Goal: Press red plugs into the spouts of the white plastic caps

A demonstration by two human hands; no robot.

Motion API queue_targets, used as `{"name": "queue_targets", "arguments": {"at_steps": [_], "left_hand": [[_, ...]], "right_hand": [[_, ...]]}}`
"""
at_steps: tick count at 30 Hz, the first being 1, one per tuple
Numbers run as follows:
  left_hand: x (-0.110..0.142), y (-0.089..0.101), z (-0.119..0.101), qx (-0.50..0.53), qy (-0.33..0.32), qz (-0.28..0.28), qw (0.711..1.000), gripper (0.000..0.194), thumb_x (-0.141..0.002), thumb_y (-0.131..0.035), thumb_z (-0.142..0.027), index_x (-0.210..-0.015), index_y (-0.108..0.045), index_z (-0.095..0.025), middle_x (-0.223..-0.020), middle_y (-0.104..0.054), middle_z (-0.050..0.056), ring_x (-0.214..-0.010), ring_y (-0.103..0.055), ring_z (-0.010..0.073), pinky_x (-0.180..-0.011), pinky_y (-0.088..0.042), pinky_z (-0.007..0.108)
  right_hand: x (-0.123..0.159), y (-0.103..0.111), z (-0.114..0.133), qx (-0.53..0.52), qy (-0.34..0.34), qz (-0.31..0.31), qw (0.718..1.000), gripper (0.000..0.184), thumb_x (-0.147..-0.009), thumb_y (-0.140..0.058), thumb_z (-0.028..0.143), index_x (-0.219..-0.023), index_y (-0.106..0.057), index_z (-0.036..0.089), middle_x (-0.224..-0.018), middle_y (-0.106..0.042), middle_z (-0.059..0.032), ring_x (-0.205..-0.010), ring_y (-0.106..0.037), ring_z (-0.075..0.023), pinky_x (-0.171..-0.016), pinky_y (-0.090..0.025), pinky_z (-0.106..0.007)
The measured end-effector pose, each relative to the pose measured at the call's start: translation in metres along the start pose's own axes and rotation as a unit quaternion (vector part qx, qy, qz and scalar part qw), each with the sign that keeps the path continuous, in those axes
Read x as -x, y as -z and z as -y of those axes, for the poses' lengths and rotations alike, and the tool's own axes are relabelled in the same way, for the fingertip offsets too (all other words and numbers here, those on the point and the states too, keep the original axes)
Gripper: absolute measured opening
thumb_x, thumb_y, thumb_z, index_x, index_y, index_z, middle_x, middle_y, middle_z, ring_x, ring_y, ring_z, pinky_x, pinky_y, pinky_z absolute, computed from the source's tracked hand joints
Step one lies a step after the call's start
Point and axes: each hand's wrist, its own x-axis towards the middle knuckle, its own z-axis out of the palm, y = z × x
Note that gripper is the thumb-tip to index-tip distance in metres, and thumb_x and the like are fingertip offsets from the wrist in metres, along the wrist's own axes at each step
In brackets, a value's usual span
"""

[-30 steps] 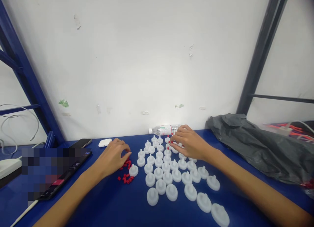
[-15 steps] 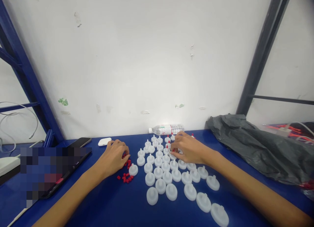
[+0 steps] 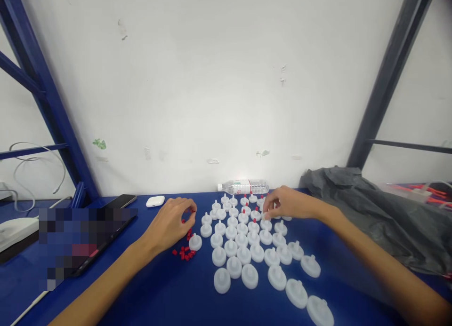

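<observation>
White disc-shaped plastic pieces with upright spouts stand in loose rows across the blue table. Several at the back carry small red caps on their spouts. My right hand is closed in a pinch by the spout of a white disc; whatever the fingertips hold is hidden. On the left, my left hand hovers at a small pile of loose red caps, thumb and index finger curled together, and I cannot see what is between them. One white disc sits beside that pile.
A clear bottle lies against the wall. To the left are a white case, a phone and a blurred-out dark device. A dark grey plastic bag covers the right side. Blue and grey frame posts flank the table.
My right hand has shifted right to another disc, uncovering discs with red caps. My left hand has lifted slightly, its thumb and index finger drawn together. The whole view has shifted a little.
</observation>
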Motion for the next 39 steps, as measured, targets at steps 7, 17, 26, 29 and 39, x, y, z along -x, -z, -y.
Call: {"name": "queue_targets", "arguments": {"at_steps": [7,17,26,29,39], "left_hand": [[0.000,-0.006,0.000,0.037,-0.022,-0.045,0.998,0.024,-0.099,-0.051,-0.033,-0.106,-0.071,-0.022,-0.103,-0.073,0.006,-0.089,-0.067,0.0227,-0.083,-0.052,0.037],[0.004,-0.014,-0.013,0.063,-0.116,-0.098,0.986,0.026,-0.104,-0.050,-0.027,-0.110,-0.074,-0.022,-0.103,-0.077,0.006,-0.089,-0.068,0.0198,-0.081,-0.051,0.034],[0.016,-0.018,-0.059,0.099,-0.266,-0.110,0.952,0.018,-0.099,-0.060,-0.011,-0.111,-0.065,-0.022,-0.094,-0.079,0.001,-0.079,-0.069,0.0155,-0.078,-0.049,0.034],[0.020,-0.022,-0.068,0.090,-0.287,-0.093,0.949,0.021,-0.099,-0.058,-0.008,-0.114,-0.062,-0.022,-0.096,-0.078,0.002,-0.080,-0.069,0.0163,-0.077,-0.047,0.035],[0.026,-0.025,-0.069,0.098,-0.216,-0.104,0.966,0.015,-0.098,-0.060,-0.013,-0.108,-0.066,-0.022,-0.095,-0.073,0.002,-0.080,-0.065,0.0164,-0.075,-0.046,0.032]], "right_hand": [[0.004,0.008,0.007,-0.049,-0.003,-0.017,0.999,0.022,-0.091,-0.065,0.041,-0.090,-0.074,0.022,-0.093,-0.077,-0.0040,-0.084,-0.069,-0.0210,-0.073,-0.051,-0.031],[-0.006,-0.030,0.046,0.108,0.162,-0.187,0.963,0.008,-0.099,-0.059,0.023,-0.104,-0.064,0.020,-0.103,-0.072,-0.0073,-0.100,-0.065,-0.0230,-0.088,-0.051,-0.039],[-0.007,-0.057,0.077,0.193,0.291,-0.249,0.903,0.008,-0.100,-0.059,0.024,-0.100,-0.064,0.017,-0.100,-0.070,-0.0055,-0.093,-0.058,-0.0197,-0.085,-0.047,-0.037],[-0.005,-0.059,0.085,0.197,0.309,-0.263,0.893,0.007,-0.099,-0.059,0.022,-0.100,-0.064,0.017,-0.100,-0.070,-0.0057,-0.091,-0.058,-0.0193,-0.081,-0.047,-0.035],[-0.004,-0.061,0.089,0.209,0.313,-0.273,0.885,0.007,-0.099,-0.058,0.022,-0.100,-0.063,0.018,-0.097,-0.070,-0.0051,-0.088,-0.060,-0.0180,-0.080,-0.045,-0.034]]}}
